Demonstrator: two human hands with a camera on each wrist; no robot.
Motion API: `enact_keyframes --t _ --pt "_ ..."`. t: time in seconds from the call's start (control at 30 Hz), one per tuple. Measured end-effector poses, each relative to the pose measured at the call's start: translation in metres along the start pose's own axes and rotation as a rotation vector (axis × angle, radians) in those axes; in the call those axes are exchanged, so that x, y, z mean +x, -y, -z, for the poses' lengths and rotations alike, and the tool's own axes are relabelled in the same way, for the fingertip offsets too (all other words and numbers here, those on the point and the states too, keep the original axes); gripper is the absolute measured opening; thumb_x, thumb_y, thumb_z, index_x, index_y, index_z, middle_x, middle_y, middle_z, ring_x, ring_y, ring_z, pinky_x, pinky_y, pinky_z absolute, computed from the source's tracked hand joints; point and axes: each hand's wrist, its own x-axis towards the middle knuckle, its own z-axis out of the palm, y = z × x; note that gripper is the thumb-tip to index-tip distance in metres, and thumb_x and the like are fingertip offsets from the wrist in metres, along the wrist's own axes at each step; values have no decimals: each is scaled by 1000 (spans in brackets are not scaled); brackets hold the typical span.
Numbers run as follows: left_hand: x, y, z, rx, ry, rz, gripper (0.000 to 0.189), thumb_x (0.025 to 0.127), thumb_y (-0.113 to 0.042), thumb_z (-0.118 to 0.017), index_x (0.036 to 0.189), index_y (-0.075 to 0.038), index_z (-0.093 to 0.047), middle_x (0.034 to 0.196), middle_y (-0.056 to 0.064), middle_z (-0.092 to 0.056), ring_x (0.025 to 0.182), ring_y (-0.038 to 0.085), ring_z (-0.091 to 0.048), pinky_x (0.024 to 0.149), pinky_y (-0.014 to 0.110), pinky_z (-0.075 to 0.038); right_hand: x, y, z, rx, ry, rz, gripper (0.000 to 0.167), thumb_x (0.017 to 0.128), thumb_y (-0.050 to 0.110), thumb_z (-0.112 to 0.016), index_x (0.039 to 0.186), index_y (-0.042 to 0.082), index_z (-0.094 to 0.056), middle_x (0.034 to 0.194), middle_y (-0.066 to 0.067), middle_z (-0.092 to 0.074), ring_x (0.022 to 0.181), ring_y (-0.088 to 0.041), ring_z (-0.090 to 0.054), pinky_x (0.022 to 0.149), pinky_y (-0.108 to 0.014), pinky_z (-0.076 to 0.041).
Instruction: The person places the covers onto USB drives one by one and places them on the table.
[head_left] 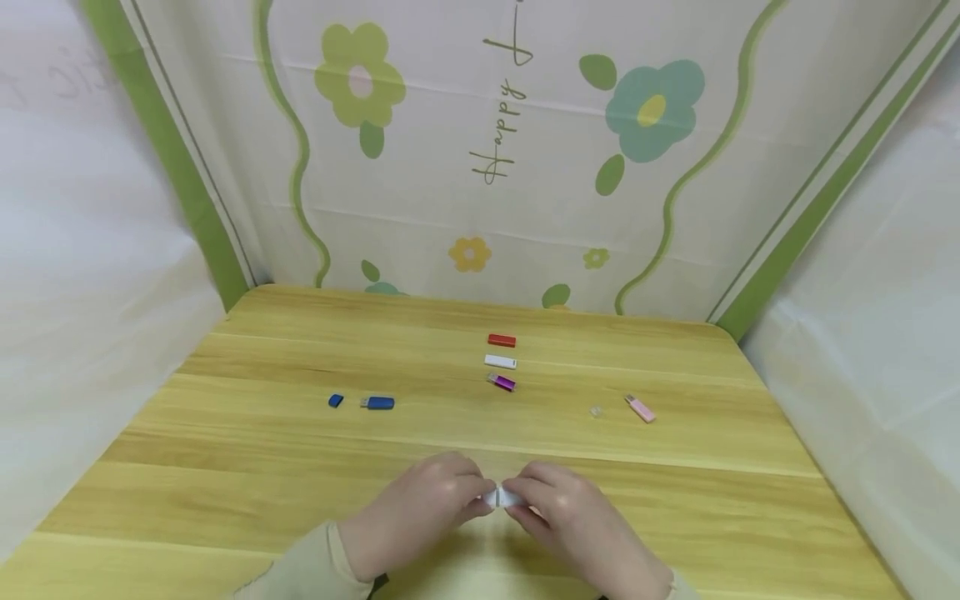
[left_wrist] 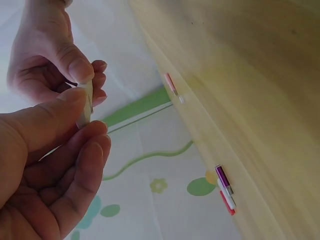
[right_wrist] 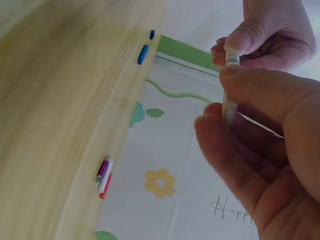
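A small white USB stick (head_left: 510,497) is held between both hands above the near part of the table. My left hand (head_left: 423,504) pinches its left end with thumb and fingertips, and my right hand (head_left: 573,510) pinches the right end. A narrow seam crosses the stick between the two grips; in the right wrist view a greyish band on the stick (right_wrist: 232,58) shows there. Fingers cover much of both ends, so I cannot tell how far the two parts are joined.
Beyond the hands, a red USB stick (head_left: 502,341), a white one (head_left: 500,362) and a purple one (head_left: 502,382) lie in a column. At left are a blue stick (head_left: 380,403) and blue cap (head_left: 335,401); at right, a pink stick (head_left: 641,409) and clear cap (head_left: 596,412).
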Motion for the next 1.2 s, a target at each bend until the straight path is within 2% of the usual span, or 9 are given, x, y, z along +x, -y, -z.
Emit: enact_keyframes --t 0.3,0.53,0.67,0.77,0.97,1.1,1.2 --pt "13 5 4 -40 52 29 7 86 -13 -78 90 -7 -75 79 -5 -66 75 5 -57 71 11 -47 7 -5 11 -77 78 15 25 75 2 -84 95 7 -72 89 4 -64 77 -7 -58 72 -11 -47" --pt "24 17 8 -58 50 19 8 84 -9 -79 91 -5 -76 80 -3 -67 74 5 -58 69 10 -47 21 -14 12 -102 72 26 20 76 1 -84 93 4 -73 85 3 -63 74 -6 -57 67 -9 -46" --pt "29 26 10 -70 69 23 10 83 -8 -79 92 -4 -77 81 -2 -68 73 4 -59 67 10 -47 28 -21 11 -124 102 27 16 78 3 -83 90 4 -73 80 4 -59 69 -5 -52 63 -9 -43" --pt "32 33 10 -102 105 71 9 84 -8 -78 93 -5 -77 81 -2 -68 73 3 -59 66 10 -47 33 -29 10 -113 142 6 16 77 4 -84 90 4 -74 79 3 -59 67 -3 -52 60 -9 -43" --pt "44 50 1 -192 217 216 9 87 -10 -76 95 -5 -77 87 -2 -71 75 2 -60 68 13 -49 41 -49 5 -61 263 -114 13 80 7 -82 91 4 -75 82 1 -65 69 -4 -59 61 -11 -47" --pt "51 62 -9 -211 248 257 10 87 -8 -75 96 -4 -77 90 1 -73 77 4 -63 69 14 -50 46 -60 1 -59 293 -140 12 83 8 -80 93 4 -75 83 0 -67 70 -5 -60 61 -12 -48" --pt "53 68 -10 -202 228 245 11 86 -8 -76 96 -4 -77 91 2 -74 78 7 -65 69 15 -51 49 -63 0 -71 275 -126 11 84 9 -80 92 5 -75 84 -1 -67 70 -5 -60 60 -13 -49"
